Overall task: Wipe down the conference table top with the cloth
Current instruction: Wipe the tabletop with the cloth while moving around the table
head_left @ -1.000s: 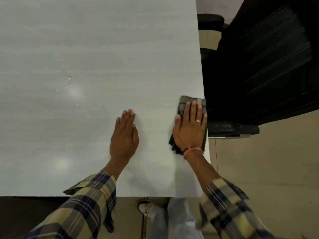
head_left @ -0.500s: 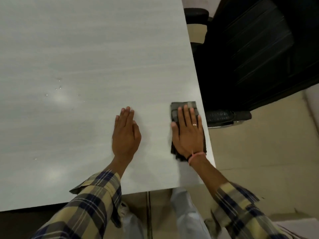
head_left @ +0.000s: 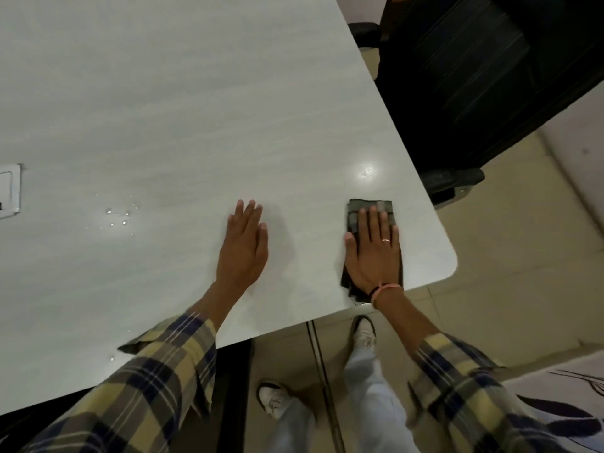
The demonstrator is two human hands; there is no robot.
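Pressing flat on a folded dark cloth (head_left: 369, 210), the right hand (head_left: 372, 253) lies palm down with fingers straight and close together, a ring on one finger and a pink band at the wrist. Cloth shows past the fingertips and along both sides of the palm, its near end reaching the table's front edge under the wrist. It lies on the pale conference table top (head_left: 183, 103), close to the rounded corner off the little-finger side of that hand. Left hand (head_left: 243, 250) rests flat on bare table well to the thumb side of the right, fingers straight, holding nothing. Water droplets (head_left: 117, 217) sit farther out beyond the left hand. A black office chair (head_left: 483, 80) stands past the table's edge, ahead of the right fingertips.
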